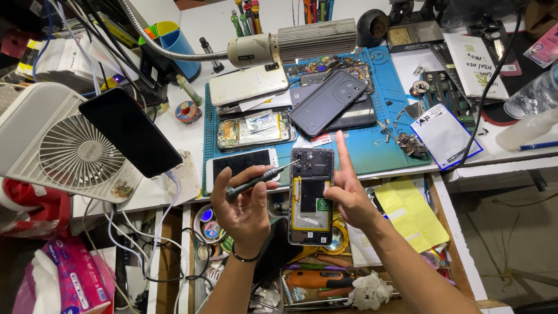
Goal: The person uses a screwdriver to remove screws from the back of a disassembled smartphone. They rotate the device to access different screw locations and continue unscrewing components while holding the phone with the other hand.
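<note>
The left hand (244, 200), fingers curled shut around a slim black-handled screwdriver (258, 179), aims its tip at the top left corner of the opened black smartphone with exposed yellow-edged internals (311, 195), held out past the desk's (192, 139) front edge. The tip could slip and gouge the board. The right hand (349, 195) props the phone's right side, thumb hidden, index finger extended upward, so the phone could tilt or drop.

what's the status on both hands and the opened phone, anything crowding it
Left hand shut on screwdriver, tip at opened phone top. Right hand steadies the phone's edge, index finger raised. White phone close at left, not blocking.
</note>
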